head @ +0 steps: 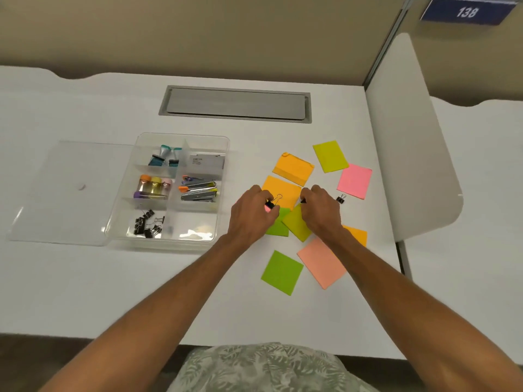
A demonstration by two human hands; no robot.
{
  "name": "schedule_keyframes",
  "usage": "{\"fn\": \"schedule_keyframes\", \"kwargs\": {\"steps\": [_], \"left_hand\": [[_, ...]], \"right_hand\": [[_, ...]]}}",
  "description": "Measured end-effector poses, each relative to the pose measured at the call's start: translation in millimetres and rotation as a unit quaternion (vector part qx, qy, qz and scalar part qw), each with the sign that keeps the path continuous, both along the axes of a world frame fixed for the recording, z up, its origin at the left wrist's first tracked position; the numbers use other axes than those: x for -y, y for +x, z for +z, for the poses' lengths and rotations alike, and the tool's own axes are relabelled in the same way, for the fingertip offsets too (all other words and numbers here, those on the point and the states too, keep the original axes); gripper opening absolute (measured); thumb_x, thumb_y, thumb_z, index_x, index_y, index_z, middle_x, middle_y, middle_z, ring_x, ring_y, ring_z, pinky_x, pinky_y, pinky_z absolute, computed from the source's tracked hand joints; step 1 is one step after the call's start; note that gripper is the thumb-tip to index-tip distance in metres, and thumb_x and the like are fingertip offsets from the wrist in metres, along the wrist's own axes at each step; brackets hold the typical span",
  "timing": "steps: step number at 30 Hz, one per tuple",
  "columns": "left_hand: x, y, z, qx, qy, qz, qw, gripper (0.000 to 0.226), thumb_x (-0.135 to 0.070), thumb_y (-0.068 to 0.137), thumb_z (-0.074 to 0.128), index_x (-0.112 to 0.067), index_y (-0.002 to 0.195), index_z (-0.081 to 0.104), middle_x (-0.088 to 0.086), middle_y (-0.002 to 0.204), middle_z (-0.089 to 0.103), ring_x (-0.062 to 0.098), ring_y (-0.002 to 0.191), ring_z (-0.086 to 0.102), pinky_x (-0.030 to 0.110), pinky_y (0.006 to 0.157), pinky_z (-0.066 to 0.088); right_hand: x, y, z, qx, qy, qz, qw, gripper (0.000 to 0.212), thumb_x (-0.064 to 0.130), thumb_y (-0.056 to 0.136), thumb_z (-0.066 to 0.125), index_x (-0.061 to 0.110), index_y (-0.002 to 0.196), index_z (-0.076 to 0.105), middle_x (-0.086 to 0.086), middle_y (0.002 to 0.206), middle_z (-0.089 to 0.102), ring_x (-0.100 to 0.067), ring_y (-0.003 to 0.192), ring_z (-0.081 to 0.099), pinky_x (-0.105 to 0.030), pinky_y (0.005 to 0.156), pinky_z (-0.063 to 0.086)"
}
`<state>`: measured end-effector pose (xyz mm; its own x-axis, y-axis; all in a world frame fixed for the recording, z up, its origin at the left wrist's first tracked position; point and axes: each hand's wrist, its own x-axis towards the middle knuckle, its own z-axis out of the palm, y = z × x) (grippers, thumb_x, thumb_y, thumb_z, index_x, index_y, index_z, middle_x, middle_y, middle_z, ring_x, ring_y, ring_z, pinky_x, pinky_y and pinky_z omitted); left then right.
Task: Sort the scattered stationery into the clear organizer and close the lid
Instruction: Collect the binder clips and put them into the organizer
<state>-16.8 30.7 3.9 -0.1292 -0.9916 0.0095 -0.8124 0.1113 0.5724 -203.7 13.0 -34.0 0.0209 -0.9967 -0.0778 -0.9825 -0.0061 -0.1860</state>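
Black binder clip [272, 204] in left grip [250, 219]

Looking forward and steeply down from head height onto the flat white desk [85, 278], facing the beige partition wall [198, 32] beyond its far edge, sitting close above the desktop, bending straight edges with a wide angle.

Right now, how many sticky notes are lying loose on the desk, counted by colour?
Orange notes: 3
Yellow-green notes: 2
Green notes: 2
Pink note: 1
Peach note: 1
Total: 9 in view. A pink sliver under the left hand, which pinches a binder clip, may be a tenth.
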Motion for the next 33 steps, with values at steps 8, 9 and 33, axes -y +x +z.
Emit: {"fn": "schedule_keyframes", "kwargs": {"steps": [8,9,33], "left_hand": [[-2,53,12,-0.045,-0.021,0.052,0.997,0.026,-0.036,0.084,0.066,-0.02,0.103,0.069,-0.001,0.094,0.059,0.017,0.084,0.06,0.031,0.068,0.045],[-2,63,14,-0.047,-0.019,0.059,0.997,0.028,-0.036,0.083,0.066,-0.02,0.106,0.068,-0.002,0.095,0.059,0.018,0.085,0.06,0.032,0.07,0.047],[-11,300,6,0.085,0.055,0.118,0.988,0.028,-0.033,0.085,0.07,-0.018,0.108,0.072,0.006,0.099,0.072,0.022,0.092,0.063,0.034,0.075,0.055]], "right_hand": [[-5,40,21,0.161,-0.096,-0.028,0.982,0.024,0.019,0.087,0.06,0.012,0.11,0.063,-0.008,0.107,0.061,-0.025,0.088,0.063,-0.036,0.068,0.05],[-5,52,24,0.189,-0.099,-0.018,0.977,0.023,0.018,0.086,0.062,0.012,0.108,0.065,-0.006,0.105,0.062,-0.023,0.085,0.063,-0.034,0.067,0.049],[0,335,37,0.158,0.045,0.13,0.978,0.008,0.023,0.081,0.069,0.022,0.089,0.069,-0.002,0.089,0.07,-0.022,0.098,0.054,-0.035,0.072,0.049]]}}
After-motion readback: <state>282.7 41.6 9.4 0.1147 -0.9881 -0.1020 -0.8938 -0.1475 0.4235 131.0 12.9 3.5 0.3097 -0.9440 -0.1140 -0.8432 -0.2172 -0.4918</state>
